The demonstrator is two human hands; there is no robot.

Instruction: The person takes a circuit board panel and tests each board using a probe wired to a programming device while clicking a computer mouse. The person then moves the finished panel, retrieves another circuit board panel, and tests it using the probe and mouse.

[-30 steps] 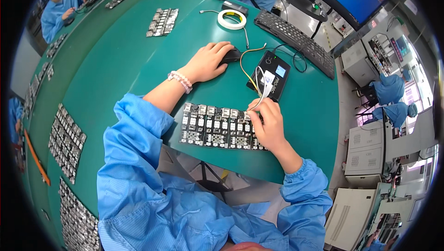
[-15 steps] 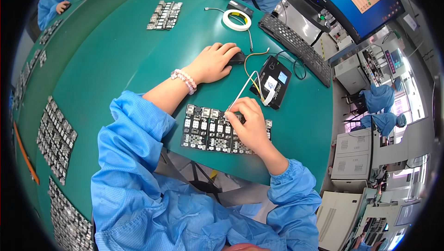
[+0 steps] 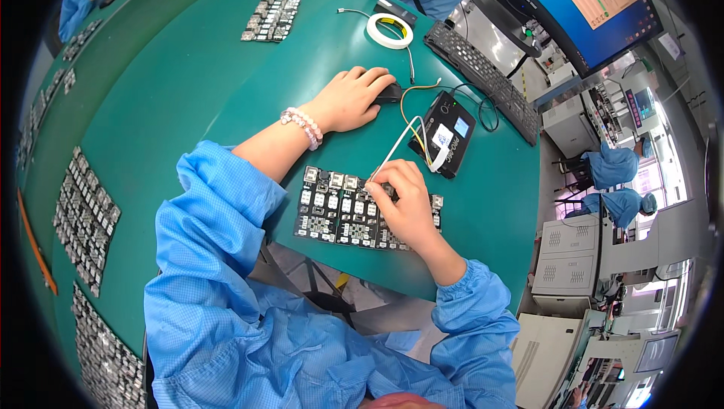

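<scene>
My left hand (image 3: 348,101) rests over a black computer mouse (image 3: 390,93), fingers curved round it; a beaded bracelet circles that wrist. With thumb and fingertips together, my right hand (image 3: 403,202) pinches the end of a thin white cable (image 3: 394,147) at the upper edge of a panel of black circuit boards (image 3: 335,209). The connector at the cable's tip is mostly covered by my fingers, so I cannot tell if it is plugged in. The cable runs up to a black box with a small lit screen (image 3: 449,134), lying just beyond my right hand. My hand hides part of the panel's right side.
A black keyboard (image 3: 483,81) and a monitor (image 3: 581,2) stand at the far right. Near them lies a roll of white tape (image 3: 390,31). More circuit boards sit at the back (image 3: 271,18) and in left-hand stacks (image 3: 87,220). Blue-clothed people work around.
The whole view has shifted slightly. My left hand stays on the mouse and my right hand keeps its pinch on the cable end at the board panel.
</scene>
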